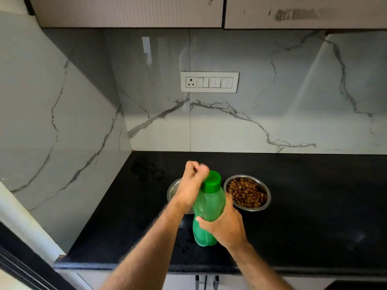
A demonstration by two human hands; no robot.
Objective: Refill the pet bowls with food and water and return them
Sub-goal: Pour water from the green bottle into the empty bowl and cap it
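Observation:
A green plastic bottle stands upright on the black counter, its green cap on top. My right hand grips the bottle's body. My left hand is closed against the cap's left side, blurred. Behind the bottle to the right sits a steel bowl full of brown kibble. A second steel bowl is behind my left wrist, mostly hidden; I cannot tell what it holds.
Marble-look walls close the corner at the left and back. A white switch panel sits on the back wall, cabinets hang above. Wet marks lie on the counter left of the bottle. A cabinet handle shows below the counter edge.

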